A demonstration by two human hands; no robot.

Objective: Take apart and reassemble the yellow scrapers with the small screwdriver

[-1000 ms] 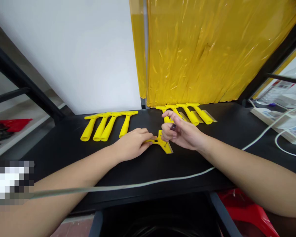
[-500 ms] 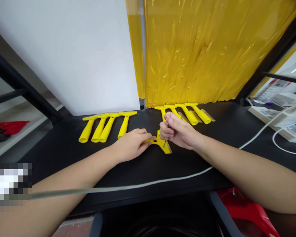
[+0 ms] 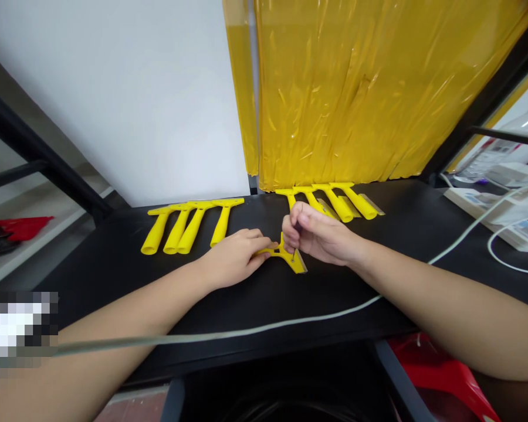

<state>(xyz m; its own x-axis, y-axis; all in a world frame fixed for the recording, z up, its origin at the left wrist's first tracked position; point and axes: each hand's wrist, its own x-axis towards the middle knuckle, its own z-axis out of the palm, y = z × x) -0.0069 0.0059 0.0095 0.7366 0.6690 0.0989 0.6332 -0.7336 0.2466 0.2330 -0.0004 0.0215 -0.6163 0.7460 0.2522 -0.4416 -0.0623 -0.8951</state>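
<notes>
A yellow scraper (image 3: 295, 265) with a metal blade lies flat on the black tabletop, its blade end to the right. My left hand (image 3: 240, 253) is closed around its handle and presses it to the table. Above the scraper's head, my right hand (image 3: 312, 233) curls round a slim metal rod that looks like a hex key (image 3: 294, 256). The rod points down, its tip at a screw in the scraper head; most of it is hidden by my fingers.
Several yellow scraper handles (image 3: 191, 231) lie at the back left, and several scrapers (image 3: 361, 202) at the back right, some with blades showing. A pale cable (image 3: 290, 322) crosses the table's front. White boxes (image 3: 497, 217) stand on the right.
My right hand's fingers have shifted and loosened slightly around the rod, the index finger raised more. My left hand and the scraper stay in place.
</notes>
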